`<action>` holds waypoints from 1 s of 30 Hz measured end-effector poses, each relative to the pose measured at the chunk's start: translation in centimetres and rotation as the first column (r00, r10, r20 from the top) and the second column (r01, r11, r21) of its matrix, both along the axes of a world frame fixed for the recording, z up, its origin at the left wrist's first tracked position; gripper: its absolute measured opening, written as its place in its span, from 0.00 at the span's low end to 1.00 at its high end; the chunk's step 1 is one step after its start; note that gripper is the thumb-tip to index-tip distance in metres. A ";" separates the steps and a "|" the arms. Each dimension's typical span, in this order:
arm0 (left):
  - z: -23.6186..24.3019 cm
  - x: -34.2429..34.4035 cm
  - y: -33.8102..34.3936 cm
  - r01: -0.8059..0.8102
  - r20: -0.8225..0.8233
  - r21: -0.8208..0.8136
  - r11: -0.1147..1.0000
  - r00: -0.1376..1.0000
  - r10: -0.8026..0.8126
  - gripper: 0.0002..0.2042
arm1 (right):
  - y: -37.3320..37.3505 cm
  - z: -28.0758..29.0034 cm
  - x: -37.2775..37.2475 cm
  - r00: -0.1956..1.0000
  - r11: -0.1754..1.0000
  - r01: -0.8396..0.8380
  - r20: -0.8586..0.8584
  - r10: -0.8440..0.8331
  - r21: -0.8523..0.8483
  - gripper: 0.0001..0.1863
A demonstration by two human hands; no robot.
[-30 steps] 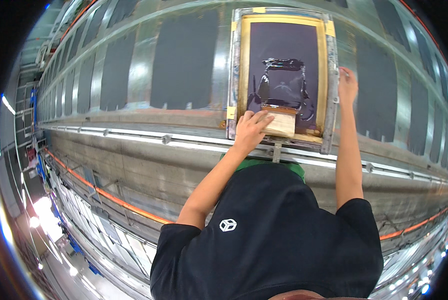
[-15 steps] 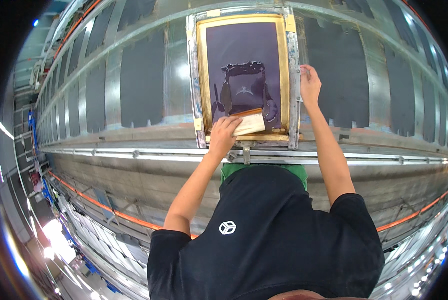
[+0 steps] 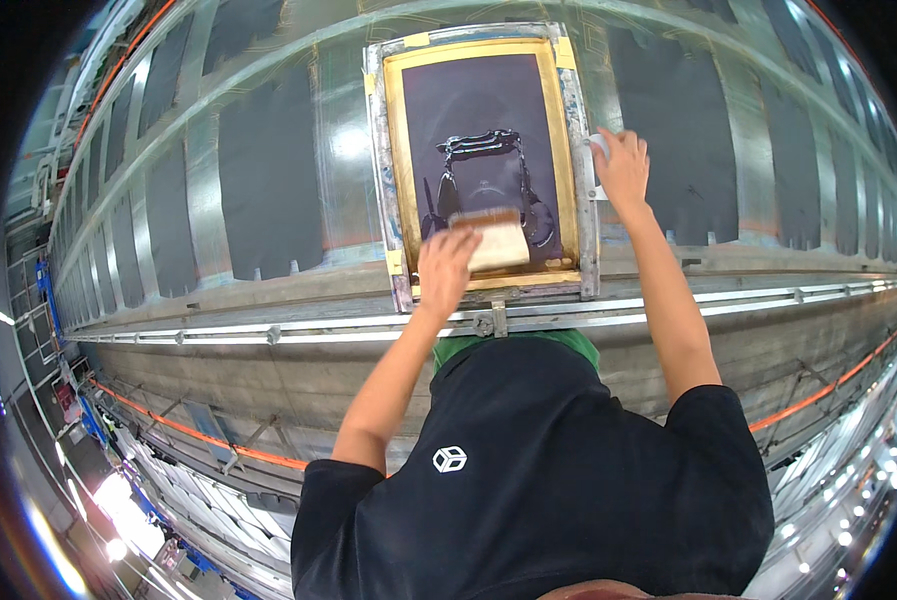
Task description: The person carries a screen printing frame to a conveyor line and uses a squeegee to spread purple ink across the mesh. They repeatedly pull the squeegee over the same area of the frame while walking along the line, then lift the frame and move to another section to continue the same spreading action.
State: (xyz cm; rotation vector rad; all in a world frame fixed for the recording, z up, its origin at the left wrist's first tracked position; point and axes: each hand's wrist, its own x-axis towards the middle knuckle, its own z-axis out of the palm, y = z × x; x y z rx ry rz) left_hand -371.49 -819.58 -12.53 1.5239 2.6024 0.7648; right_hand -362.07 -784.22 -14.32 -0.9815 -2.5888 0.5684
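My left hand (image 3: 446,265), slightly blurred, grips the left end of a wooden squeegee (image 3: 496,245) with a brownish blade at the lower part of a screen frame (image 3: 578,240). Dark, glossy ink (image 3: 476,145) lies in streaks around a rectangular patch on the screen's purplish-grey mesh (image 3: 468,95), which has a yellow border and a worn metal surround. My right hand (image 3: 623,165) is at the frame's right side, fingers curled over a pale metal fitting (image 3: 598,148) there.
The frame rests on a long glossy printing table (image 3: 353,190) with rows of dark grey fabric panels (image 3: 268,180) either side. A metal rail (image 3: 718,304) runs along the near edge. Below are a concrete floor (image 3: 363,365) and orange tubing (image 3: 218,440); bright lights show at the rim.
The frame and both hands appear further left in the view, with the background shifted too. The squeegee has changed angle slightly, and my right hand's fingers are curled more over the side fitting.
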 end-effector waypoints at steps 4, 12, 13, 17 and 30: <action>1.1 -7.4 5.8 -0.003 0.021 0.039 0.999 1.000 0.002 0.17 | -4.5 7.8 -2.9 0.884 0.883 -0.464 -0.025 0.466 0.068 0.28; 0.2 -7.6 7.0 -0.041 0.000 -0.063 0.997 0.999 0.041 0.15 | -9.9 4.1 -2.6 0.854 0.854 -0.517 0.035 0.519 -0.052 0.26; 0.0 -6.1 5.7 -0.009 -0.024 -0.010 1.000 1.000 0.009 0.18 | -11.5 4.3 -0.6 0.859 0.859 -0.508 0.031 0.511 -0.069 0.26; 1.6 -3.3 3.7 -0.012 0.116 -0.039 0.999 0.993 0.017 0.22 | -13.5 4.6 2.3 0.870 0.866 -0.488 0.020 0.493 -0.110 0.26; 0.2 -6.1 5.5 0.014 0.054 -0.047 0.999 0.998 -0.011 0.16 | -12.0 2.8 0.4 0.865 0.860 -0.502 -0.054 0.499 -0.093 0.22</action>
